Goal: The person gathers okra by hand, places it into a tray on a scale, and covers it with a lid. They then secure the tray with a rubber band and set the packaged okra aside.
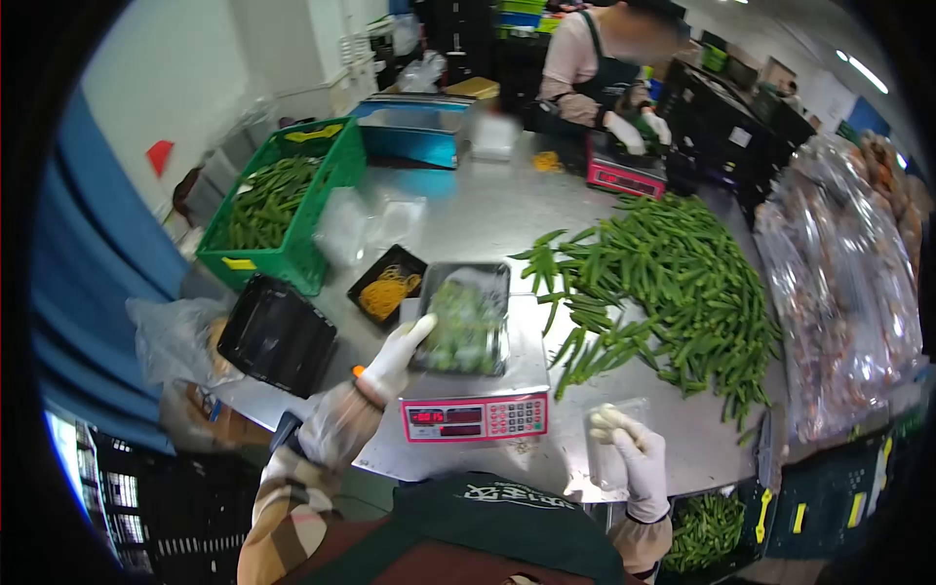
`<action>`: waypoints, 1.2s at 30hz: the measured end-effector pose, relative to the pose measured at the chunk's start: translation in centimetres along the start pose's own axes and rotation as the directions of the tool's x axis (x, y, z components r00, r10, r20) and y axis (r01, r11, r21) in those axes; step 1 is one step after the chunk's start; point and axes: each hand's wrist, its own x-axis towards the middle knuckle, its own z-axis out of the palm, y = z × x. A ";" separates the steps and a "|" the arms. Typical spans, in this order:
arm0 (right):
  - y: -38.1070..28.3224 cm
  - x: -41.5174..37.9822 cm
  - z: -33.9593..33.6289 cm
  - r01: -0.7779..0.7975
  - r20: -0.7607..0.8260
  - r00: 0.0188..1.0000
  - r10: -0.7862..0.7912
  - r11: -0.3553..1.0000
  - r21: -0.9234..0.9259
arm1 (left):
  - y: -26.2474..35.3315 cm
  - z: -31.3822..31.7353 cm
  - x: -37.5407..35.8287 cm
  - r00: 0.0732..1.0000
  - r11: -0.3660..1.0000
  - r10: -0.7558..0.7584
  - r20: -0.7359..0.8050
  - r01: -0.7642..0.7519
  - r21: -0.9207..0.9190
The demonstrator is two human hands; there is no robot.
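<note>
My left hand (398, 356), in a white glove, is at the left edge of a black tray of green pods under clear film (463, 322), its fingers closed on that edge. The tray is over the platform of a pink-framed scale (475, 417). On the right, my gloved right hand (632, 453) has its fingers curled together over a clear plastic piece (606, 458) at the table's front edge; whether it grips this cannot be made out. A small black box of yellow rubber bands (388, 291) is just left of the tray.
Loose green pods (682, 283) are heaped on the metal table. A green crate (273, 200) and black trays (278, 334) are at left, plastic-wrapped stacks (838, 283) at right. Across the table a person (595, 73) works at another scale (626, 179).
</note>
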 end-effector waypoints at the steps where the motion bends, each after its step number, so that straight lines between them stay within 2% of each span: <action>1: 0.9 0.2 -0.5 -0.016 -0.023 1.000 0.017 0.999 0.035 | 0.7 0.9 1.9 0.997 0.996 0.076 0.033 -0.074 -0.048; 2: 1.6 0.5 -0.7 -0.026 -0.053 0.998 0.029 0.997 0.070 | 1.7 0.8 3.8 0.999 1.000 0.014 0.042 -0.014 -0.005; 3: 2.0 0.8 -0.3 -0.031 -0.044 0.998 0.035 0.996 0.088 | 1.4 0.5 7.2 1.000 0.993 -0.003 0.028 0.006 -0.116; 5: 2.7 1.3 0.7 -0.042 -0.042 0.998 0.047 0.992 0.122 | 2.6 1.8 11.6 0.999 0.980 0.032 0.029 -0.025 -0.199; 7: 3.5 2.0 1.1 -0.072 0.013 0.997 0.071 0.988 0.138 | 3.5 1.5 17.0 0.997 0.976 0.075 0.027 -0.068 -0.206; 9: 3.7 2.4 1.8 -0.104 0.063 0.994 0.093 0.976 0.191 | 5.3 2.3 18.9 0.971 0.998 0.020 -0.238 -0.034 -0.056; 10: 3.6 2.5 2.1 -0.099 0.070 0.994 0.088 0.977 0.188 | 5.3 2.4 19.4 0.932 0.999 0.046 -0.358 -0.038 0.028; 13: 4.1 2.8 1.7 -0.149 0.034 0.989 0.146 0.972 0.181 | 4.1 0.6 17.8 0.919 0.906 0.318 -0.234 -0.221 0.362; 14: 4.4 3.0 1.6 -0.164 0.025 0.986 0.162 0.968 0.192 | 3.1 -2.0 18.3 0.854 0.764 0.476 -0.208 -0.284 0.579; 16: 5.0 3.3 1.2 -0.194 0.006 0.980 0.197 0.957 0.217 | 3.4 -4.5 13.4 0.760 0.641 0.635 -0.140 -0.418 0.644; 18: 5.9 3.7 0.9 -0.207 0.026 0.978 0.206 0.957 0.202 | 5.2 -6.8 6.9 0.526 0.366 0.847 -0.079 -0.468 0.805; 19: 6.2 3.9 0.9 -0.212 0.034 0.977 0.209 0.958 0.195 | 6.3 -8.1 3.6 0.372 0.168 0.928 -0.016 -0.379 0.910; 20: 6.4 4.1 1.0 -0.206 0.056 0.978 0.199 0.956 0.207 | 7.1 -9.9 0.3 0.247 -0.008 0.967 0.063 -0.217 0.976; 21: 6.3 4.2 1.3 -0.208 0.077 0.978 0.196 0.958 0.197 | 7.6 -12.1 -2.6 0.167 -0.123 0.978 0.125 -0.022 0.992; 22: 6.0 4.5 1.7 -0.210 0.099 0.976 0.194 0.960 0.188 | 7.6 -14.8 -5.1 0.156 -0.167 0.977 0.143 0.151 0.974; 23: 5.8 4.6 2.0 -0.211 0.119 0.974 0.191 0.961 0.179 | 7.2 -18.2 -7.2 0.287 -0.138 0.957 0.054 0.282 0.950; 24: 5.5 4.7 2.2 -0.197 0.146 0.973 0.177 0.970 0.141 | 6.0 -21.5 -9.0 0.381 -0.111 0.924 0.002 0.264 0.958; 25: 5.1 4.8 2.6 -0.195 0.170 0.970 0.172 0.972 0.131 | 5.9 -22.6 -10.6 0.566 0.161 0.735 -0.373 0.389 0.907; 26: 4.6 4.8 3.0 -0.194 0.185 0.968 0.170 0.973 0.121 | 4.7 -24.2 -11.1 0.538 0.142 0.805 -0.248 0.231 0.963; 27: 4.2 4.6 3.2 -0.195 0.193 0.966 0.171 0.974 0.112 | 3.5 -26.6 -10.9 0.483 0.159 0.853 -0.196 0.117 0.980; 29: 4.1 4.2 3.3 -0.192 0.216 0.962 0.169 0.977 0.092 | 4.1 -26.3 -10.9 0.494 0.214 0.827 -0.268 0.164 0.963; 30: 3.7 3.9 3.2 -0.228 0.217 0.952 0.214 0.973 0.042 | 4.6 -26.3 -10.7 0.509 0.254 0.809 -0.293 0.148 0.956; 32: 5.8 3.1 2.2 -0.191 0.207 0.963 0.176 0.980 0.055 | 5.6 -27.7 -10.2 0.514 0.340 0.784 -0.348 0.114 0.934; 33: 6.7 3.0 1.7 -0.166 0.207 0.967 0.151 0.984 0.061 | 5.9 -28.3 -10.1 0.486 0.423 0.778 -0.397 0.061 0.904; 35: 7.0 2.3 0.8 -0.191 0.166 0.970 0.176 0.979 0.073 | 5.8 -33.1 -9.6 0.350 0.510 0.824 -0.446 -0.115 0.852; 36: 7.0 2.0 0.3 -0.191 0.144 0.973 0.180 0.980 0.064 | 6.3 -30.8 -9.4 0.161 0.546 0.837 -0.522 -0.215 0.810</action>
